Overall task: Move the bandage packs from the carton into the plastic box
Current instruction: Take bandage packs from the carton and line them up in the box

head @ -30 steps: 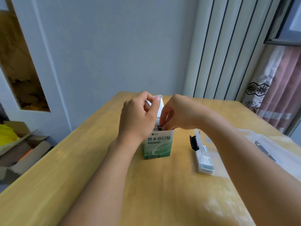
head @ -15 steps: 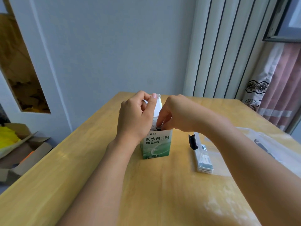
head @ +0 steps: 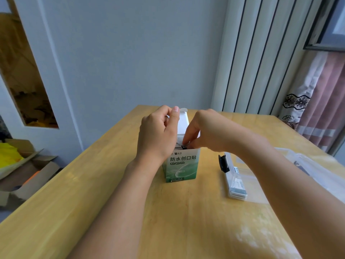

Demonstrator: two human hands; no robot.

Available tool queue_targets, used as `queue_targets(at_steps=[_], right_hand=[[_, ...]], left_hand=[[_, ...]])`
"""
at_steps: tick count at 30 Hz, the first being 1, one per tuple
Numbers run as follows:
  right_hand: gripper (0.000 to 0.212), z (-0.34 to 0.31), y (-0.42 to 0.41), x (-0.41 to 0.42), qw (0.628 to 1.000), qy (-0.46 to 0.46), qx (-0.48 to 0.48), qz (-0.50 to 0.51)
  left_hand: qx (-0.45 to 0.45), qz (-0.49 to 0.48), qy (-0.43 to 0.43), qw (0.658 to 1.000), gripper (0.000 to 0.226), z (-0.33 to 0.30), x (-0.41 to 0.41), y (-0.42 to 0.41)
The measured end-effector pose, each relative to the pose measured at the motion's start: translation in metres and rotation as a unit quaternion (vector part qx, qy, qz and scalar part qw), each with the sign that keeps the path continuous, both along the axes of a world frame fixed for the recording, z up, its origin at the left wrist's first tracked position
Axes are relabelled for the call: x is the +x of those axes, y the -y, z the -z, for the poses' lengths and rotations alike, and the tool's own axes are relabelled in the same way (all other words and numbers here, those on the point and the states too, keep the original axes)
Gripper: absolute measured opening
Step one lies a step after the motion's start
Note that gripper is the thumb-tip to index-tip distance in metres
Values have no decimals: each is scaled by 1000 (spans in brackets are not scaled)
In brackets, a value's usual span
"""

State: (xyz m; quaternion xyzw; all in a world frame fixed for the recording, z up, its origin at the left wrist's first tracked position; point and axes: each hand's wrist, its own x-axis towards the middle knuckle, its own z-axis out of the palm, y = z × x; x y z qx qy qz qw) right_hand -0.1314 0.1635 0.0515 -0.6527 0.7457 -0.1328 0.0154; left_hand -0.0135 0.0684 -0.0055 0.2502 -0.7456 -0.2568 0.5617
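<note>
1. The carton (head: 181,163) stands upright near the middle of the surface (head: 186,221), its white top flap (head: 182,120) raised and its mouth open.
2. The left hand (head: 158,133) steadies the carton's upper left side, its fingers curled round the flap, with the thumb pressed against the flap's face.
3. The right hand (head: 205,131) reaches into the mouth, its fingers (head: 188,135) pinched together on the top of a bandage pack (head: 183,145) that barely shows above the rim.
4. The plastic box (head: 237,182) lies open towards the surface's right edge, well apart from the carton; some flat packs seem to lie stacked in it already, though the clear plastic makes this hard to tell.
5. By my judgement the transfer is partway: one pack is being pulled out, and how many are left inside the carton is hidden.
</note>
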Motion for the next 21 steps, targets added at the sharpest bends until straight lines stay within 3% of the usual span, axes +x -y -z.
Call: queue_targets(at_steps=[3,9,16,21], right_hand=[[11,-1,0,2,1000,-27,-5,-7],[8,8,0,1,984,-165,-35,-51],[2,4,1,-7,998,-45,10,-47],[2,9,4,-10,998,-34,-23,-52]], left_hand=[[0,-1,-1,1000,58,0,0,0],[4,-3,4,1000,53,0,0,-1],[5,-7,12,1000,48,0,-1,-3],[8,-8,16,1000,47,2,-1,-2]])
